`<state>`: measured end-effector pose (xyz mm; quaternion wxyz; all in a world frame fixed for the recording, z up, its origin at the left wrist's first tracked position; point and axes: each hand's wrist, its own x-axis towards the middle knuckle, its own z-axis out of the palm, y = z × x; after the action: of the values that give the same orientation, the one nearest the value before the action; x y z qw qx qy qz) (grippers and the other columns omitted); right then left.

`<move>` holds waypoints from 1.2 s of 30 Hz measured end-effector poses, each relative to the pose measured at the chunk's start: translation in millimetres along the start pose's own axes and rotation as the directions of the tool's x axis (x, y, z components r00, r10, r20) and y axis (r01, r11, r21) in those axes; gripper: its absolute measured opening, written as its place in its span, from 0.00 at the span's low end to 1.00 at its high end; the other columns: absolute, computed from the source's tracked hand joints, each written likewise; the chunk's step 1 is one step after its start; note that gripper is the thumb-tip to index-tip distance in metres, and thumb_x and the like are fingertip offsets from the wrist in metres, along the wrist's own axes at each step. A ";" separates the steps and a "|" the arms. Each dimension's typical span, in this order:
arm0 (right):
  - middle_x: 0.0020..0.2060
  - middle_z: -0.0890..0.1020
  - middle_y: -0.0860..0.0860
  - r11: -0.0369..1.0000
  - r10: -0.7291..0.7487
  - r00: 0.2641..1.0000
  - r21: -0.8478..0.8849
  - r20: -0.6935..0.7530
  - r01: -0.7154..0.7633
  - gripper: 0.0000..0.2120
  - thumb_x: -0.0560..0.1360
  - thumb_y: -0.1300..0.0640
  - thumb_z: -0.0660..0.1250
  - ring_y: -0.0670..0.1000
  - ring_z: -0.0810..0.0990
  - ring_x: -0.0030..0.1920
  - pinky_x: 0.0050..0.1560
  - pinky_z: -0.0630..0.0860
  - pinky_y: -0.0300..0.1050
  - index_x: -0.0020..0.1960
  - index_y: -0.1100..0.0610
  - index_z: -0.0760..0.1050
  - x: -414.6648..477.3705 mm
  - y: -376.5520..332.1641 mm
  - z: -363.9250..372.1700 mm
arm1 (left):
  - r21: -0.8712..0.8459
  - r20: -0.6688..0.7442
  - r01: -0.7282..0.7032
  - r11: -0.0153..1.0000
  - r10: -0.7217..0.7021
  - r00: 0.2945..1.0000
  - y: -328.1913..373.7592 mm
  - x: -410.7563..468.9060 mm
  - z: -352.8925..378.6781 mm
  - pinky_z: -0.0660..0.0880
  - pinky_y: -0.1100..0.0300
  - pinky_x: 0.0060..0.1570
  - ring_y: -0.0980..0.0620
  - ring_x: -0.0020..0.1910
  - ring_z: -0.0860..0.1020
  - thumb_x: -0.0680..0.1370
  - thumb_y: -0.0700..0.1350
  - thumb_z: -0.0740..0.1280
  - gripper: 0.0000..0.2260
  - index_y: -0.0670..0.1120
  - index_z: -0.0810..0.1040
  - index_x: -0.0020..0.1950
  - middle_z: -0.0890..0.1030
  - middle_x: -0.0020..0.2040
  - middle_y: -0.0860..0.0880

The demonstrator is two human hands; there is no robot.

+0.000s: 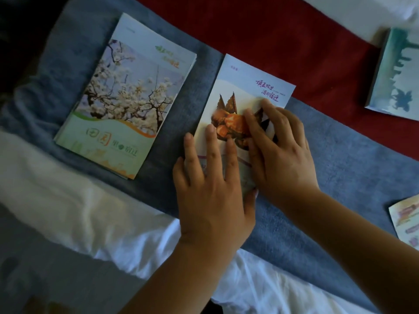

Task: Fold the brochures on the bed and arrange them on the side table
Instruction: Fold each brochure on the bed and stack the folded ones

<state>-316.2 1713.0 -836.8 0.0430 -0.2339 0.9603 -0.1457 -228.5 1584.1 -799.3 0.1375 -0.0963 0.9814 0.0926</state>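
Note:
A folded brochure with a crab picture and purple lettering (247,87) lies on the blue blanket (340,150) in the middle of the bed. My left hand (210,189) presses flat on its lower left part, fingers straight and spread. My right hand (278,150) presses on its middle and right side, fingers laid flat over the picture. To the left lies a folded brochure with white blossoms (127,98), resting on a small stack of others.
A teal brochure (394,73) lies at the upper right on the red cover (272,35). The corner of another brochure (405,220) shows at the right edge. White bedding (68,196) runs along the near side.

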 end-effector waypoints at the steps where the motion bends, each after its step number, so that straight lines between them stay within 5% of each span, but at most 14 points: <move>1: 0.79 0.65 0.58 1.000 -0.001 1.000 0.006 0.012 0.001 0.24 0.86 0.49 0.57 0.63 0.63 0.77 0.71 0.70 0.65 0.80 0.54 0.67 1.1 -2.1 -0.1 | 0.001 -0.009 0.006 1.000 -0.006 1.000 -0.4 -0.2 -1.8 0.61 0.34 0.69 0.29 0.80 0.54 0.74 0.64 0.67 0.40 0.45 0.64 0.81 0.54 0.83 0.38; 14: 0.81 0.61 0.58 0.978 -0.086 0.995 0.194 0.052 0.074 0.25 0.85 0.52 0.57 0.63 0.55 0.81 0.78 0.61 0.60 0.82 0.53 0.63 53.0 -89.1 15.3 | 0.018 -0.197 0.011 1.000 -0.007 0.980 -98.0 9.5 -38.7 0.55 0.42 0.69 0.36 0.79 0.55 0.66 0.52 0.77 0.36 0.54 0.74 0.74 0.57 0.83 0.44; 25: 0.82 0.58 0.61 0.982 -0.130 0.984 0.156 0.120 0.111 0.29 0.82 0.51 0.53 0.65 0.51 0.82 0.79 0.58 0.66 0.82 0.54 0.62 94.7 -140.9 33.6 | -0.106 -0.177 -0.002 0.994 -0.017 0.984 -174.9 30.7 -38.9 0.54 0.41 0.72 0.37 0.80 0.54 0.66 0.61 0.74 0.35 0.56 0.75 0.73 0.58 0.83 0.46; 32: 0.81 0.61 0.60 0.990 -0.139 0.985 0.054 0.105 0.134 0.27 0.84 0.50 0.57 0.64 0.55 0.82 0.80 0.58 0.62 0.81 0.55 0.64 97.1 -141.6 32.1 | -0.098 -0.123 -0.046 0.994 0.033 0.992 -186.0 33.3 -26.8 0.52 0.37 0.75 0.34 0.82 0.49 0.70 0.65 0.68 0.37 0.56 0.68 0.78 0.53 0.84 0.46; 36: 0.83 0.55 0.55 0.992 -0.110 0.969 -0.030 0.221 0.119 0.28 0.86 0.47 0.57 0.58 0.52 0.83 0.80 0.54 0.55 0.84 0.51 0.58 105.6 -145.1 23.1 | -0.036 -0.048 -0.088 0.995 0.086 0.995 -192.0 33.0 -22.0 0.45 0.41 0.80 0.38 0.83 0.44 0.76 0.67 0.60 0.39 0.52 0.57 0.84 0.46 0.85 0.44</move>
<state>-343.0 1535.1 -816.8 0.1349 -0.3043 0.9376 -0.1008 -224.1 1389.0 -817.9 0.1087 -0.0581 0.9857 0.1148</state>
